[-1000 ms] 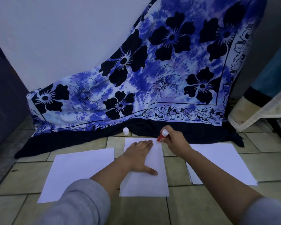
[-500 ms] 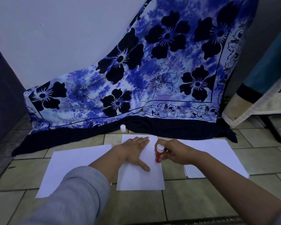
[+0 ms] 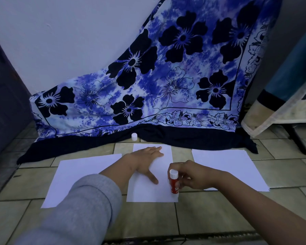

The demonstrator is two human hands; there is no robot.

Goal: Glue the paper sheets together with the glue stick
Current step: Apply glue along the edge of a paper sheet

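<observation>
While pressing the left hand flat on the middle white rectangular paper sheet, gripping the red plastic glue stick with the white end in the right hand. Holding the left fingers straight and close together, pointing away toward the sheet's far edge, with the thumb spread out sideways across the paper. Curling the right fingers round the upper half of the stick, pinching it from the right side with the thumb up near the white end. Standing the stick upright, white end up, red end down on the sheet's right edge, just under the right fingertips and just right of the left thumb tip, not touching that thumb. Resting the left wrist over the sheet's left edge, grey knitted sleeve pushed back on the forearm.

Lying beyond the left fingertips, well apart from them: a small white round cap, standing on the beige tiled floor against the dark hem of the blue cloth with black flowers. Lying left of the left hand, partly under that forearm: a second white paper sheet. Lying right of the right fingers, partly under that wrist: a thin stack of white paper sheets.
</observation>
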